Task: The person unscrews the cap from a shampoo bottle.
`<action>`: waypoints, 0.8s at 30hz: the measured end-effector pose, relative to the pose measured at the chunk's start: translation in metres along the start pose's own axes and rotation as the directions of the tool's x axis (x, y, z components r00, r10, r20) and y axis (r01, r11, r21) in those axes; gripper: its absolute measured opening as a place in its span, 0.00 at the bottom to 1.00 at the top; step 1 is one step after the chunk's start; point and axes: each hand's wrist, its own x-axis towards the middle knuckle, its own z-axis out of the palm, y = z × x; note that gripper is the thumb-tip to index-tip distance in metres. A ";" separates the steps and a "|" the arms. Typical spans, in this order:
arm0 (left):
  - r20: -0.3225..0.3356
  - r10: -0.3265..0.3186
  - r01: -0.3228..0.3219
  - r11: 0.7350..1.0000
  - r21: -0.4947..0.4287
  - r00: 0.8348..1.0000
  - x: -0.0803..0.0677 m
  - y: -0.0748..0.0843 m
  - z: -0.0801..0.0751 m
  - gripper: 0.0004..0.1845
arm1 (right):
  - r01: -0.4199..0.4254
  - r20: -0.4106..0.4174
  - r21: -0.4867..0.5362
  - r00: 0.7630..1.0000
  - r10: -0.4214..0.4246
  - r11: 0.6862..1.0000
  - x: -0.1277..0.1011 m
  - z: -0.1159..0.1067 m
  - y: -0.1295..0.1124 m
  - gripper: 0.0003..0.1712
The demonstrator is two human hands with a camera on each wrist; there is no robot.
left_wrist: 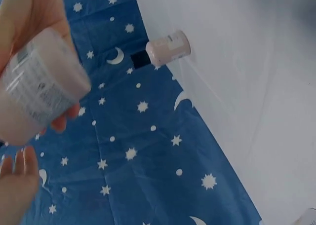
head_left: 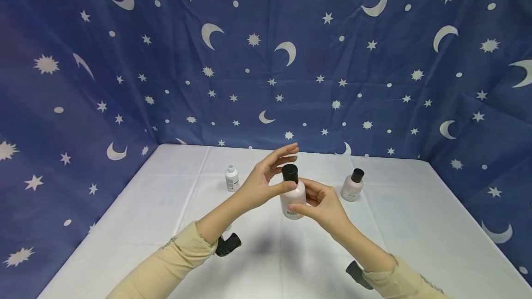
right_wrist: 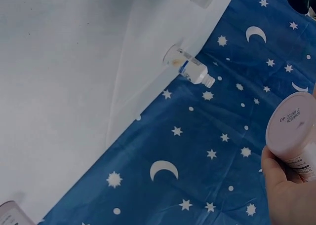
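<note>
While we are looking down from the head camera, we are seeing a pink bottle (head_left: pixel 293 200) with a black cap (head_left: pixel 289 173) being held upright above the white table (head_left: pixel 415 225), roughly over its middle. Our right hand (head_left: pixel 322 206) is gripping the bottle's lower body, fingers and thumb curled round it from the right side and from beneath. Our left hand (head_left: pixel 266 181) is resting its thumb against the bottle's shoulder just below the cap, while the fingers are stretching out straight above and behind the cap — apart from it, not closing on anything. Taking the held bottle as our landmark, we are finding a second pink bottle (head_left: pixel 352 184) with a dark cap standing on the table to its right and a little farther back, and a small white bottle (head_left: pixel 231 177) standing to its left, also farther back. Behind all three, a blue cloth (head_left: pixel 266 59) printed with moons and stars is hanging as a backdrop and along both sides. From the left wrist camera we are seeing the held bottle's labelled side (left_wrist: pixel 37 89) close up and blurred; from the right wrist camera its round base (right_wrist: pixel 295 124) is facing us — printed with a small code — with the palm cupped under it.
</note>
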 end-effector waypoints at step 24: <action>-0.016 -0.093 0.092 0.993 -0.070 0.996 -0.002 0.003 -0.001 0.20 | 0.045 -0.022 0.020 0.999 -0.045 0.999 -0.005 -0.007 0.003 0.34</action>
